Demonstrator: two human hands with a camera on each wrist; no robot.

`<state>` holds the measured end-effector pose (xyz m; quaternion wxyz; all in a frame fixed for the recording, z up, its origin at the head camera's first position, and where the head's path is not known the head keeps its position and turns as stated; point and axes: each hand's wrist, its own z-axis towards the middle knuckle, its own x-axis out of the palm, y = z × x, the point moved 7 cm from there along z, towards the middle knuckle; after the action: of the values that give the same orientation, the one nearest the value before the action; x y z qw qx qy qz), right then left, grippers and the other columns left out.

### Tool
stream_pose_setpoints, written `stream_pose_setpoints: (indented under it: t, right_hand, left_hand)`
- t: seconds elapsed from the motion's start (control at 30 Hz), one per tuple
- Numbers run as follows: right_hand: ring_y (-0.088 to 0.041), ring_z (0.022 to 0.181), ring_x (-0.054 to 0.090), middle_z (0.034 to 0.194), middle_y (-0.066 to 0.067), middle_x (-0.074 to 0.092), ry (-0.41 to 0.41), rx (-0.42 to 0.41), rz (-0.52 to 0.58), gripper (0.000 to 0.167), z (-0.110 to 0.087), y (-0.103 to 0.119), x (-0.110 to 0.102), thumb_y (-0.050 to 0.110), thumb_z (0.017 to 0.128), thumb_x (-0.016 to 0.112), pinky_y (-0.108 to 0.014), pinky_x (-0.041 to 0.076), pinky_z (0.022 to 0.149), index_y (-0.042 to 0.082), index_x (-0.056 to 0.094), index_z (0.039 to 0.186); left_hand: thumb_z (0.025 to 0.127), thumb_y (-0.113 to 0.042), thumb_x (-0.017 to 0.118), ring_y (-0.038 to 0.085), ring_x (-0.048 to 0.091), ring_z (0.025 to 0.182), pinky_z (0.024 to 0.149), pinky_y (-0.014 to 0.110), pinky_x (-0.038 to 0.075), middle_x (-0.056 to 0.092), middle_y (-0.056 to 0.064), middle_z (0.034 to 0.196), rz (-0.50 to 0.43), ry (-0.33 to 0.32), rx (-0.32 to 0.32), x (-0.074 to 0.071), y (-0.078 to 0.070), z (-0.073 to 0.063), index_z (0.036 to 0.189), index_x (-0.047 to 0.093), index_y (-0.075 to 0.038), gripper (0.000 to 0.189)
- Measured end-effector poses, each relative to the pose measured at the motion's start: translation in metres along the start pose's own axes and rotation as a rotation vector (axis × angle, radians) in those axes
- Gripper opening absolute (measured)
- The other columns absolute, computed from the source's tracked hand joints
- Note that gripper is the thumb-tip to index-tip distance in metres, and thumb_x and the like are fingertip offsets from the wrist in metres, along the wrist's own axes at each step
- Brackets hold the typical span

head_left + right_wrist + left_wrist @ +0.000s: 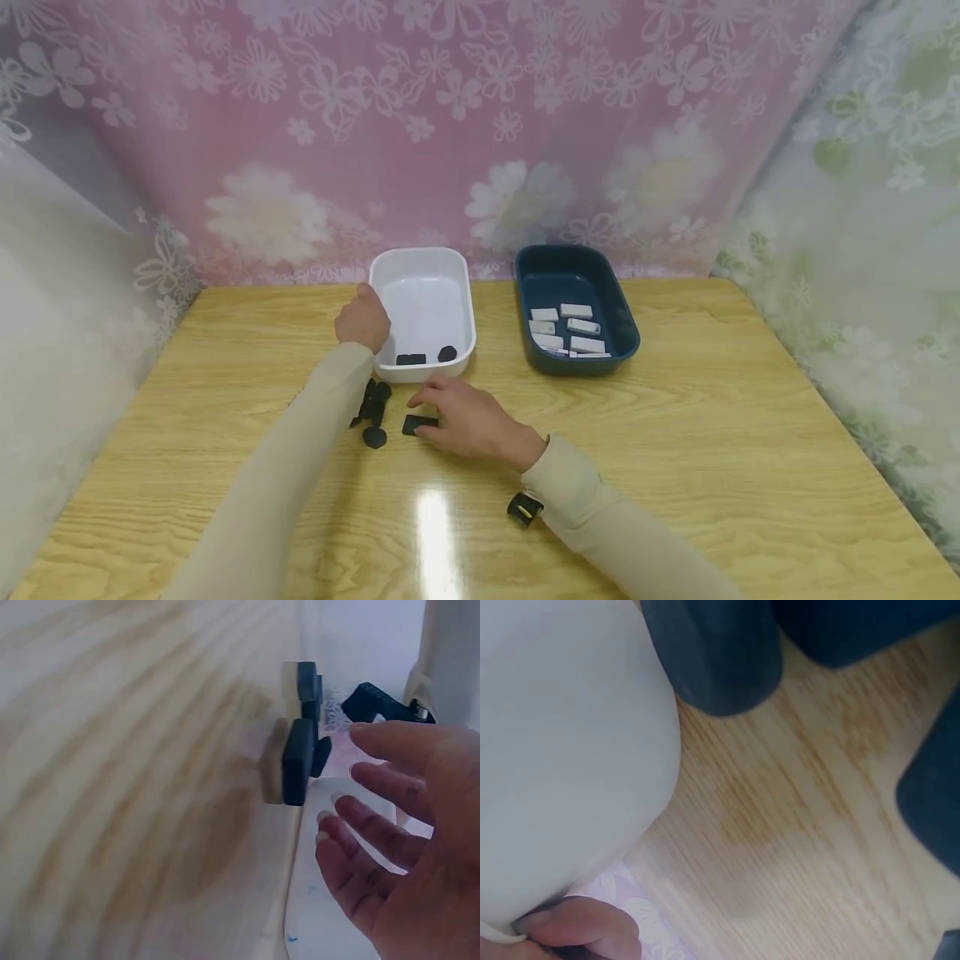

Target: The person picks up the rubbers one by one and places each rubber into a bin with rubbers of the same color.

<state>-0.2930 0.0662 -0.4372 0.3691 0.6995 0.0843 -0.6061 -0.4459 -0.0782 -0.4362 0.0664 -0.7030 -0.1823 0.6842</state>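
Observation:
My left hand (362,319) grips the left rim of a white plastic basin (420,375); in the left wrist view, its curled fingers (592,926) show at the basin's edge. A black rectangular block (414,425) lies on the table before the basin. Over it is my right hand (472,421), with thumb and fingers spread apart; the thumb hides part of the block. In the right wrist view a gap shows between the fingertips (341,801) and the black block (298,761). Inside the basin are a black rectangular piece (411,359) and a black rounded piece (447,353).
A dark blue basin (585,365) with several white blocks (587,344) stands to the right of the white one. A round black piece (374,437) lies on the wooden table (712,433) below a black cluster (372,402) by the left sleeve. A floral curtain hangs behind.

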Motion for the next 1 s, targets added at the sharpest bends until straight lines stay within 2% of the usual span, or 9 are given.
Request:
stream_pose_setpoints:
  t: [0.07,0.2,0.37,0.53,0.7,1.0]
  right_hand:
    - [-0.01,0.103,0.05,0.119,0.005,0.054,0.025,0.018,-0.03,0.038,-0.001,-0.002,0.003,0.034,0.086,0.071,-0.03,0.047,0.077,0.021,0.064,0.121]
    - [-0.01,0.099,0.048,0.114,0.004,0.052,0.068,0.05,-0.064,0.039,-0.002,-0.005,0.01,0.033,0.084,0.073,-0.027,0.045,0.07,0.02,0.065,0.119]
    - [-0.01,0.092,0.047,0.107,0.005,0.052,0.069,0.071,-0.069,0.033,-0.001,-0.003,0.011,0.029,0.083,0.073,-0.026,0.043,0.066,0.019,0.066,0.114]
    - [-0.012,0.093,0.047,0.106,0.003,0.052,0.073,0.074,-0.082,0.028,0.001,-0.001,0.008,0.026,0.086,0.071,-0.026,0.045,0.071,0.017,0.066,0.113]
    - [-0.01,0.091,0.051,0.102,0.001,0.054,0.072,0.055,-0.069,0.021,0.002,0.004,0.012,0.02,0.089,0.069,-0.024,0.045,0.078,0.012,0.065,0.108]
    - [-0.008,0.083,0.05,0.096,0.0,0.052,0.049,0.018,-0.005,0.019,0.001,0.004,0.017,0.012,0.089,0.067,-0.021,0.044,0.079,0.006,0.066,0.107]
  left_hand:
    - [0.096,-0.013,0.046,0.039,0.063,0.087,0.075,0.049,0.051,0.062,0.024,0.096,0.0,-0.006,0.002,-0.002,-0.001,0.001,0.128,0.036,0.007,0.039]
    - [0.097,-0.014,0.045,0.038,0.064,0.085,0.074,0.048,0.052,0.062,0.024,0.094,-0.001,0.012,0.0,-0.001,0.0,0.0,0.129,0.035,0.008,0.041]
    - [0.096,-0.013,0.045,0.039,0.064,0.085,0.073,0.049,0.052,0.063,0.024,0.094,-0.01,0.019,-0.004,0.002,0.003,-0.002,0.127,0.036,0.008,0.038]
    - [0.096,-0.013,0.046,0.039,0.064,0.085,0.072,0.049,0.052,0.063,0.024,0.094,-0.015,-0.001,-0.009,-0.002,0.0,-0.003,0.126,0.037,0.007,0.037]
    - [0.096,-0.013,0.044,0.039,0.064,0.086,0.073,0.049,0.052,0.063,0.024,0.095,-0.009,0.005,-0.009,-0.003,0.0,-0.005,0.127,0.037,0.007,0.037]
    - [0.097,-0.012,0.043,0.038,0.064,0.086,0.072,0.048,0.052,0.062,0.023,0.094,-0.024,-0.003,-0.011,-0.002,0.0,-0.005,0.126,0.038,0.007,0.035]
